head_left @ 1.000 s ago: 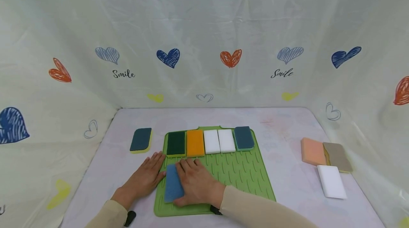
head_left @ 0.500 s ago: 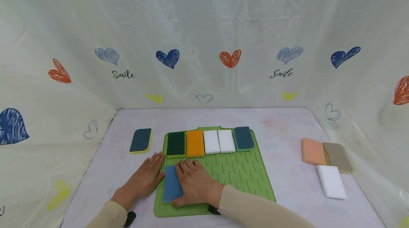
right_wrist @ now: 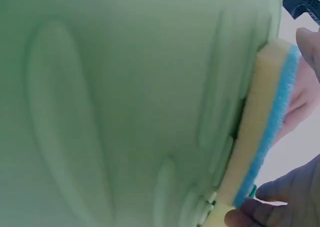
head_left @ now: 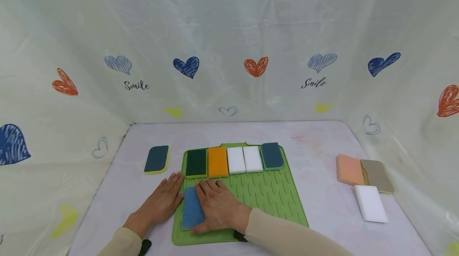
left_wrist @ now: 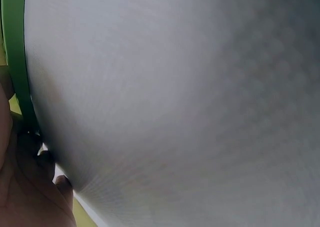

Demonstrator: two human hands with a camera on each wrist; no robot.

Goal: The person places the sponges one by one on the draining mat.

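A blue-topped sponge with a pale yellow body lies on the green ridged mat, near the mat's left edge. My right hand grips it, thumb at the near end and fingertips at the far end. My left hand lies flat with straight fingers along the mat's left edge; its thumb reaches that edge. Along the top of the mat stand a dark green sponge, an orange sponge, two white sponges and a dark blue sponge in a row.
Left of the mat lies another dark blue sponge with a yellow base. To the far right are a peach sponge, a grey-brown sponge and a white sponge. A heart-print curtain surrounds the table.
The blue-topped sponge has slid slightly left on the mat with my right hand. My left hand stays in place. The head view has shifted a little.
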